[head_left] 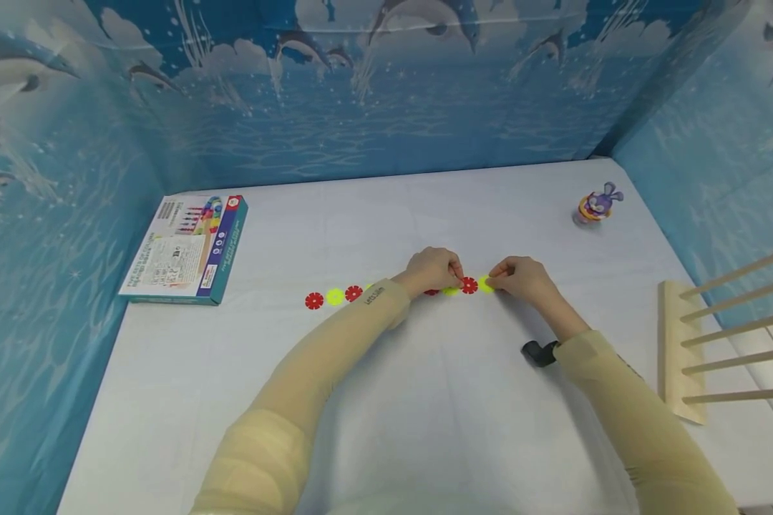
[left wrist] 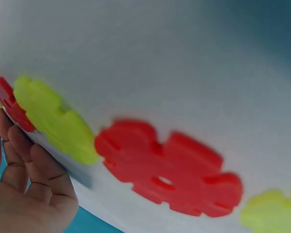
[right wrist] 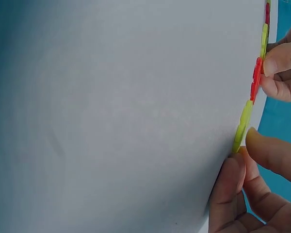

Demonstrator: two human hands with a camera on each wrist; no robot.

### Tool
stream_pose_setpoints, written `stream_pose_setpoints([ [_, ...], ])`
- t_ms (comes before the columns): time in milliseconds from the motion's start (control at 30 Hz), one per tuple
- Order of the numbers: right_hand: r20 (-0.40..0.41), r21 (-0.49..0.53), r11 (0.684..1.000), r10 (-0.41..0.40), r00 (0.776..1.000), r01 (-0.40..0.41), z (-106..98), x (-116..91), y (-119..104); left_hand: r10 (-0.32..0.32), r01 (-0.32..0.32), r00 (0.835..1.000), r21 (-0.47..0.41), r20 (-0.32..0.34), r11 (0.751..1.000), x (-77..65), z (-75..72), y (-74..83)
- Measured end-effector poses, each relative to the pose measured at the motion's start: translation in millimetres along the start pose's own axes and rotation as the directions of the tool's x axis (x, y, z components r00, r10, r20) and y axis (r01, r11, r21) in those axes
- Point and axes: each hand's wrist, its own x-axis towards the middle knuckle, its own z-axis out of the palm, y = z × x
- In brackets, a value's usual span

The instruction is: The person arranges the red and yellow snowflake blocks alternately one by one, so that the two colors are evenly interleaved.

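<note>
A row of red and yellow-green notched plastic discs, linked edge to edge, lies across the white table. My left hand [head_left: 433, 270] pinches the red disc [head_left: 469, 285] near the row's right end; its thumb and a finger show there in the right wrist view. With thumb and fingertips, my right hand [head_left: 522, 277] holds the outer edge of the last yellow disc [right wrist: 242, 127], which meets the red one. The left forearm hides part of the row's middle in the head view. Another red disc [left wrist: 167, 167] and a yellow disc [left wrist: 56, 119] appear large in the left wrist view.
At the back left lies a flat printed box [head_left: 180, 250]. A small purple toy figure [head_left: 598, 204] stands at the back right. On the right edge is a wooden base with several pegs [head_left: 683, 350]. A black object [head_left: 539, 353] sits by the right wrist.
</note>
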Motion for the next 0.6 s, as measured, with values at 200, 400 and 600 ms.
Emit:
stream_pose_setpoints([
  [200,-0.001,-0.024,1.0,-0.01,1.0,0.01,1,3,-1,0.026,-0.025,1.0,-0.063,0.008,0.998,0.1,-2.9,-7.5],
  [400,0.001,-0.019,1.0,0.011,1.0,-0.011,-4,0,0,0.076,-0.066,0.995,-0.139,0.069,0.988,-2.9,-8.2,-14.2],
  [600,-0.041,0.041,0.999,0.024,0.999,-0.022,-21,-2,-4,0.121,-0.112,0.992,-0.191,0.033,0.975,-14.5,-31.7,-32.1],
])
